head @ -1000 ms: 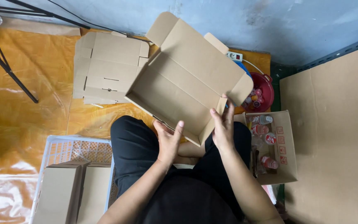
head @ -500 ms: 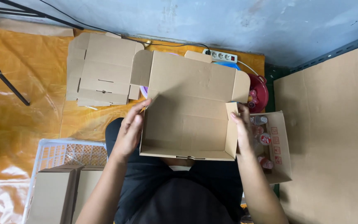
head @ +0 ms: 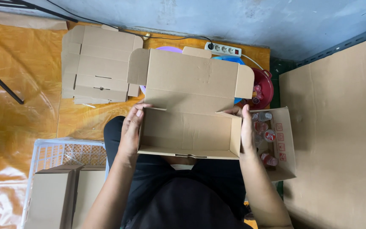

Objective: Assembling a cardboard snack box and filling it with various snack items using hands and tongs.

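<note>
We see the left hand [head: 131,129] and right hand [head: 246,129] each with a closed grip on the open cardboard box [head: 189,131] walls.

I'm looking at a makeshift packing spot on a floor: flat carton blanks [head: 100,63] stacked on an orange plastic sheet [head: 18,80], folded boxes in a white crate [head: 64,154], bare concrete wall [head: 191,17], power strip [head: 222,49].

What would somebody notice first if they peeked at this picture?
First, the open cardboard box in the middle, with its lid flap standing up, pressed between the left hand and right hand over the person's lap. Next, the stack of flat cardboard blanks on the orange floor at upper left, and the white crate of finished boxes at lower left.
</note>
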